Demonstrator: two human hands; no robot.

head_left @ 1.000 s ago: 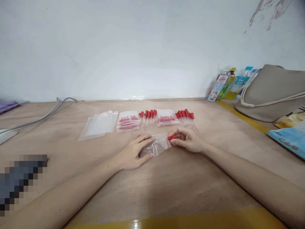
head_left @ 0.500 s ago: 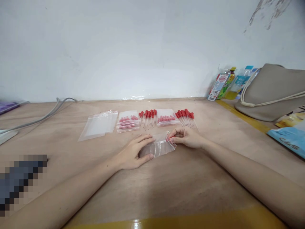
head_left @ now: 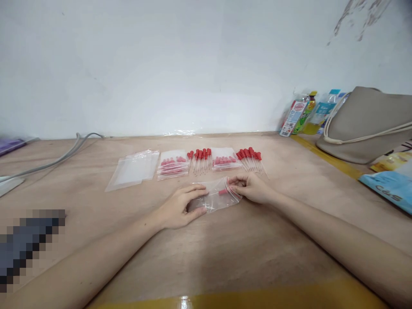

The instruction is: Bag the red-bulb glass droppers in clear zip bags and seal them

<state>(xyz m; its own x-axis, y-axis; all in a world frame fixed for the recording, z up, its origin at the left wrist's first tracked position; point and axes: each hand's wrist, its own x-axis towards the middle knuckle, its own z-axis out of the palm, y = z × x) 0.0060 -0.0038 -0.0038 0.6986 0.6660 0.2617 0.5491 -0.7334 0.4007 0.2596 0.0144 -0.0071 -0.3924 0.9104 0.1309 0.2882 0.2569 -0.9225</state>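
Mid-frame, the spread left hand [head_left: 183, 207] hides part of the bag [head_left: 214, 202]; whether the right hand [head_left: 252, 187] grips, I cannot tell; the dropper [head_left: 222, 192] lies inside, just left.

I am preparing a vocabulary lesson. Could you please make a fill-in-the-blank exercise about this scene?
1. Inside the clear bag, the dropper bulb is ____ in color.
2. The hand at the clear bag's open end is the person's ____ hand.
3. Behind it, filled bags lie in ____ stacks.
4. The gray cable lies toward the picture's ____ edge.
Missing words: red; right; two; left.
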